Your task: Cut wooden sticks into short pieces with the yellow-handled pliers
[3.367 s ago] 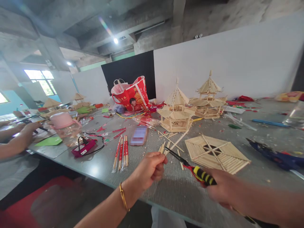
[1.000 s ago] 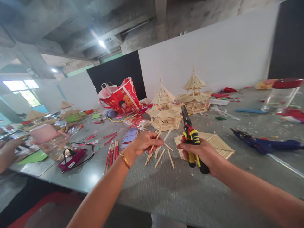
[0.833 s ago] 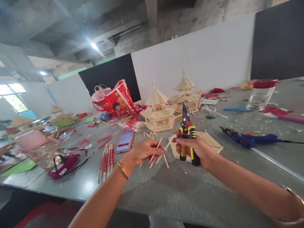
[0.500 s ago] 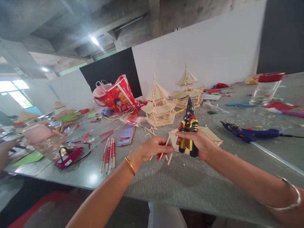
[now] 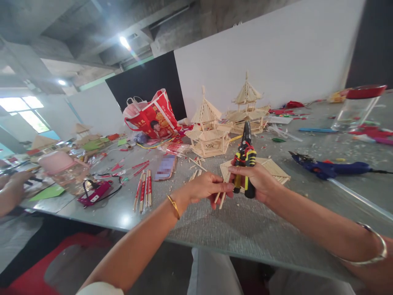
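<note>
My left hand (image 5: 211,188) pinches thin wooden sticks (image 5: 223,198) low over the table, its fingertips close to the other hand. Wrapped round the yellow-and-black handles of a pair of wire-stripper pliers (image 5: 245,159) is my right hand (image 5: 258,178), with the dark jaws pointing up and away. Behind both hands a flat panel of wooden sticks (image 5: 274,170) lies on the table, partly hidden by the pliers and fingers. Beyond it stands a small wooden pavilion model (image 5: 210,139), with a second pavilion model (image 5: 247,106) farther back.
A blue glue gun (image 5: 333,167) lies at the right, near a red-lidded clear jar (image 5: 357,108). Leftward are a phone (image 5: 166,167), red-wrapped stick bundles (image 5: 143,190), a magenta power strip (image 5: 95,193) and a red bag (image 5: 153,116). Another person's hand (image 5: 14,186) is at far left.
My left hand has come slightly closer to the right hand, the sticks still pinched. The pliers stay in my right hand. The whole view has shifted a little.
</note>
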`<state>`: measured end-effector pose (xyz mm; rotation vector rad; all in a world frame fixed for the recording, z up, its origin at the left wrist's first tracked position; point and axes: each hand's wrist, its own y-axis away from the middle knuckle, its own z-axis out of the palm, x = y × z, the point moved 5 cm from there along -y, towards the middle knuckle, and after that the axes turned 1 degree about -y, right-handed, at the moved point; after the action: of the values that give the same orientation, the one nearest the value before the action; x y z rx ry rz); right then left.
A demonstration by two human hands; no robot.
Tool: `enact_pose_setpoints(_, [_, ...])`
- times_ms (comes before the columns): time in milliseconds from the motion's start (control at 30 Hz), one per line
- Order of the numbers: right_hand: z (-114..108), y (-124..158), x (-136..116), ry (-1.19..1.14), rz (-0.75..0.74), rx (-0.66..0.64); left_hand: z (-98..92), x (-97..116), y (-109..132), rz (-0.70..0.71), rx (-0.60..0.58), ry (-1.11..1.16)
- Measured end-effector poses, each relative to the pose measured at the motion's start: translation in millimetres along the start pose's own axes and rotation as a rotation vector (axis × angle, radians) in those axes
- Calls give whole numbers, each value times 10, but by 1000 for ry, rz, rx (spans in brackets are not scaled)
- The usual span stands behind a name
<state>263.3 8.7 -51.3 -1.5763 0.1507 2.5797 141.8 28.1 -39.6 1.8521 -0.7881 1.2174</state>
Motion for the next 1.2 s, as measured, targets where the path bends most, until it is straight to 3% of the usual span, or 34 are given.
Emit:
enact_pose_setpoints(167, [0, 7, 2, 10, 14, 13, 28, -4, 7, -26, 12, 25])
enact_pose_setpoints(300, [14, 11, -6, 25, -25, -6, 49, 79, 41, 58, 92, -113])
enact_pose_setpoints(400, [33, 34, -32, 61, -63, -12, 86, 89, 111, 66, 116, -98])
enact_pose_setpoints(500, [68, 63, -57, 90, -72, -38, 56, 50, 208, 73, 197, 125])
enact_pose_setpoints(667, [100, 79, -67, 175, -132, -25, -164, 16, 355, 278, 512, 695])
enact_pose_setpoints(800, [157, 90, -37, 221, -154, -81, -236, -30, 387, 394, 706, 1002])
enact_pose_setpoints(900, [150, 102, -44, 446, -234, -47, -243, -13, 388, 478, 751, 1124])
enact_pose_setpoints(1033, [168, 155, -72, 982, -530, 37, -308, 69, 434, 585, 769, 1187])
enact_pose_setpoints(1133, [227, 215, -27, 1158, -720, -11, -351, 115, 486, 625, 778, 1217])
enact_pose_setpoints(1200, [244, 242, 0, 1213, -767, -29, -352, 125, 518, 625, 787, 1231])
